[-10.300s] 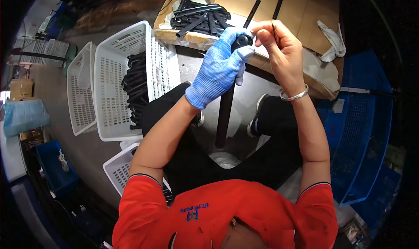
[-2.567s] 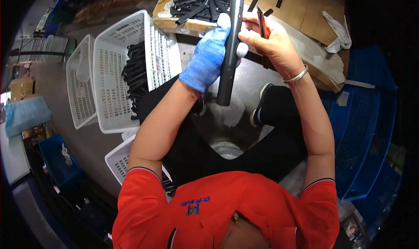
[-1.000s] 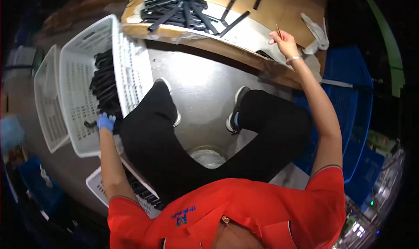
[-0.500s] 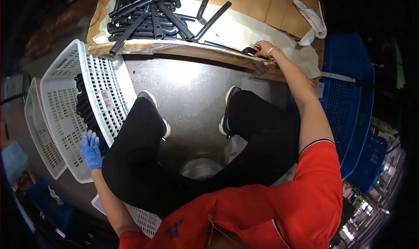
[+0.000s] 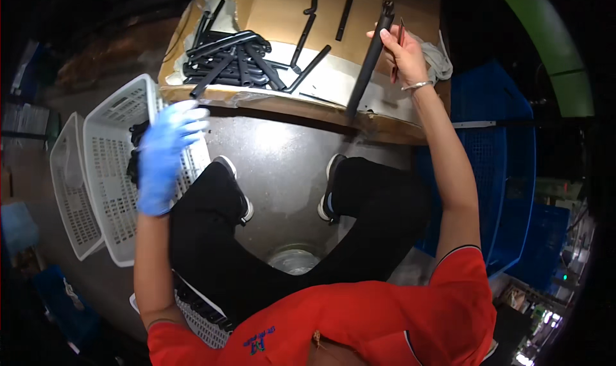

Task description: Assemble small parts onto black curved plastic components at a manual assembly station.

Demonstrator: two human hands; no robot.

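Note:
My right hand (image 5: 405, 59), bare with a bracelet at the wrist, is closed on a black tube (image 5: 369, 74) over the right part of the cardboard-covered worktop. The tube slants, with its lower end blurred over the front edge. A thin reddish-brown strip (image 5: 396, 54) is also in that hand; its kind does not show. My left hand (image 5: 165, 154), in a blue glove, is smeared by motion above the rim of the white basket (image 5: 102, 154), its fingers stretched out and nothing visible in them. Black parts (image 5: 136, 151) lie in that basket, partly hidden by the hand.
A pile of black bent tubes (image 5: 234, 58) lies on the worktop's left, with several single tubes (image 5: 309, 69) beside it. A white cloth (image 5: 436, 61) rests at the right end. Blue crates (image 5: 484, 167) stand at right. Another white basket (image 5: 212, 327) is by my left thigh.
My right hand has lifted a black tube from the worktop's front edge. My left hand has come up out of the white basket, forward and to the right. The view has shifted slightly.

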